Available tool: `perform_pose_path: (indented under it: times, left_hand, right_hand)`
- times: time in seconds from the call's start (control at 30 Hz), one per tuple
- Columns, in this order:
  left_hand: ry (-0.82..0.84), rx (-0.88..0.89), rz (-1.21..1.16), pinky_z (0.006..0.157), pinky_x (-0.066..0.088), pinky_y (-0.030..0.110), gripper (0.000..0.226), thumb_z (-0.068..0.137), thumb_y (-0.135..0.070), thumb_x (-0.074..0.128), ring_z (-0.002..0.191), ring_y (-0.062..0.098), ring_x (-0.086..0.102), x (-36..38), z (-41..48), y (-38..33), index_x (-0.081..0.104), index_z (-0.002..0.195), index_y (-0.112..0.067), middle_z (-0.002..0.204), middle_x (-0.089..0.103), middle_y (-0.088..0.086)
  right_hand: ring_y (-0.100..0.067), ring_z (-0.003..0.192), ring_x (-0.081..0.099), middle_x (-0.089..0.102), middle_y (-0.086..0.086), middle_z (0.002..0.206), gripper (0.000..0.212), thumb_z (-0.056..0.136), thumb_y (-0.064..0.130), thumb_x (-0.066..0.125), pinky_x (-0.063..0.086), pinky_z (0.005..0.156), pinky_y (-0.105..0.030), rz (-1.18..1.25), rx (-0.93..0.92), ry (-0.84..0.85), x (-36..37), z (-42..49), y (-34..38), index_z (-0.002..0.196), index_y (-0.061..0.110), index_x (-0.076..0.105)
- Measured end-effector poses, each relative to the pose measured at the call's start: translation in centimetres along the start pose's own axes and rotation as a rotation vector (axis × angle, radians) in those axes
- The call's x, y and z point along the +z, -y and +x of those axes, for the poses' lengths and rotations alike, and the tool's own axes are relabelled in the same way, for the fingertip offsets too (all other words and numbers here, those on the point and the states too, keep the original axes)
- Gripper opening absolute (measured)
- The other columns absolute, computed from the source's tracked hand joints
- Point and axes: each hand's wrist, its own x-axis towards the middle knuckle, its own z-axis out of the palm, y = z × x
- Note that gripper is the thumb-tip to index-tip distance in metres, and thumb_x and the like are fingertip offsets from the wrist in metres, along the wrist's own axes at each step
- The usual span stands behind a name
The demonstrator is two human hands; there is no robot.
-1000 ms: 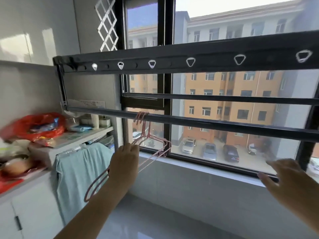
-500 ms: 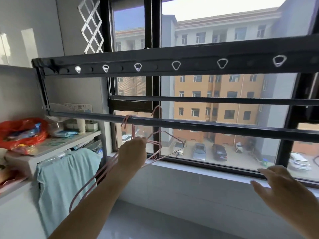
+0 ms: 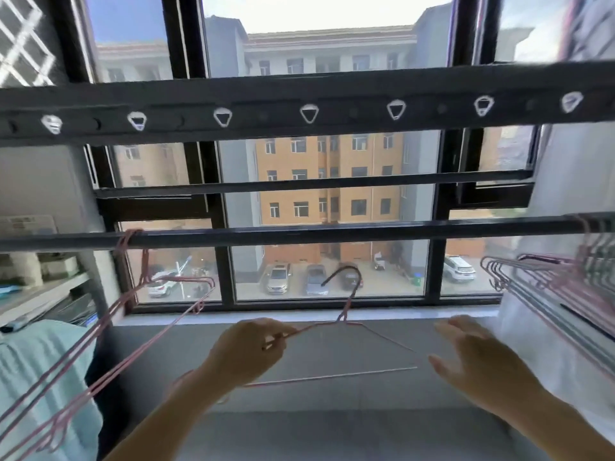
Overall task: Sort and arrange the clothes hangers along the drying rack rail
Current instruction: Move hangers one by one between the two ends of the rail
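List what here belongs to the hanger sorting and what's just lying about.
Job in hand: left hand gripping the held hanger; right hand, open and holding nothing; rail; hangers hung at left; hanger bunch at right.
Lying about: green cloth; shelf clutter, blurred; white lattice.

Two hands (image 3: 248, 352) (image 3: 479, 362), one held hanger (image 3: 346, 307), seven white rings (image 3: 308, 109)

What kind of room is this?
Most likely an enclosed laundry balcony in an upstairs flat. A dark drying rack rail runs across the window with pink hangers hooked on it, the left hand pinches another hanger, and parked cars sit below outside.
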Motion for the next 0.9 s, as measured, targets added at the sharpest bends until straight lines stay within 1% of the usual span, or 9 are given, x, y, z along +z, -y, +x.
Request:
perform_pose_path:
  times: [0.17,0.23,0.3,0.37,0.43,0.53,0.67,0.77,0.9]
  left_hand:
    - [-0.008,0.149,-0.254,0.054,0.044,0.018,0.029,0.083,-0.01,0.062,0.051,0.002,0.049,1.2,0.7,-3.2,0.07,0.101,-0.032,0.077,0.068,-0.017]
    - [-0.042,0.182,-0.344,0.052,0.044,0.016,0.036,0.08,-0.005,0.063,0.052,0.002,0.051,1.9,1.2,-4.3,0.069,0.097,-0.036,0.074,0.068,-0.018]
    - [-0.058,0.237,-0.393,0.051,0.044,0.012,0.043,0.079,-0.002,0.064,0.053,0.0,0.054,2.7,1.9,-5.3,0.066,0.095,-0.042,0.078,0.068,-0.02]
    - [-0.062,0.258,-0.42,0.057,0.049,0.011,0.048,0.08,-0.001,0.065,0.061,-0.002,0.061,3.3,2.7,-6.2,0.063,0.096,-0.046,0.081,0.069,-0.022]
    - [-0.08,0.287,-0.443,0.076,0.053,0.015,0.045,0.082,-0.003,0.063,0.083,-0.003,0.065,4.1,3.5,-7.4,0.062,0.101,-0.044,0.088,0.07,-0.023]
    - [-0.166,0.328,-0.396,0.097,0.04,0.017,0.035,0.086,-0.017,0.058,0.111,-0.005,0.053,4.9,4.6,-9.3,0.058,0.113,-0.039,0.117,0.06,-0.019]
    - [-0.193,0.355,-0.388,0.099,0.03,0.01,0.036,0.085,-0.018,0.058,0.116,0.003,0.048,5.6,5.4,-11.2,0.056,0.12,-0.025,0.123,0.057,-0.008]
    - [-0.108,0.335,-0.367,0.092,0.023,-0.003,0.043,0.086,-0.015,0.06,0.114,-0.007,0.042,6.0,5.3,-11.6,0.047,0.12,-0.037,0.123,0.051,-0.015]
    - [-0.062,0.302,-0.337,0.098,0.025,0.008,0.045,0.087,-0.023,0.059,0.116,-0.007,0.04,5.7,5.3,-10.7,0.04,0.121,-0.046,0.126,0.046,-0.019]
  right_hand:
    - [-0.009,0.126,0.045,0.043,0.013,0.142,0.062,0.088,0.05,0.049,0.037,0.105,-0.029,0.037,-0.074,0.088,-0.3,-1.1,-1.5,0.143,0.034,0.025]
    - [-0.007,0.101,0.059,0.061,0.009,0.118,0.045,0.092,0.046,0.043,0.046,0.086,-0.024,0.132,-0.094,0.036,-0.9,-1.6,-1.9,0.133,0.029,0.042]
    - [-0.006,0.066,0.057,0.064,0.007,0.08,0.04,0.092,0.047,0.033,0.041,0.059,-0.021,0.175,-0.091,-0.091,-2.0,-2.2,-2.6,0.11,0.023,0.059]
    - [-0.012,0.055,0.057,0.063,0.005,0.065,0.038,0.093,0.044,0.032,0.041,0.052,-0.025,0.132,-0.067,-0.183,-2.9,-2.8,-3.5,0.098,0.023,0.064]
    - [-0.019,0.061,0.062,0.067,0.0,0.07,0.034,0.095,0.042,0.034,0.05,0.058,-0.031,0.054,-0.019,-0.234,-3.7,-3.5,-4.3,0.097,0.025,0.064]
    - [-0.025,0.067,0.063,0.068,-0.003,0.073,0.03,0.095,0.039,0.038,0.051,0.061,-0.036,-0.001,0.081,-0.29,-5.1,-3.9,-5.5,0.096,0.023,0.063]
    - [-0.025,0.057,0.058,0.059,-0.001,0.058,0.027,0.095,0.031,0.044,0.05,0.056,-0.036,0.024,0.19,-0.348,-7.0,-2.9,-7.7,0.077,0.017,0.058]
    - [-0.015,0.048,0.05,0.047,0.006,0.052,0.028,0.096,0.028,0.045,0.04,0.046,-0.028,0.028,0.246,-0.397,-7.4,-1.6,-9.2,0.071,0.018,0.053]
    - [-0.012,0.049,0.048,0.052,-0.001,0.059,0.029,0.096,0.023,0.045,0.029,0.043,-0.021,0.02,0.328,-0.442,-7.4,0.2,-11.1,0.084,0.006,0.064]
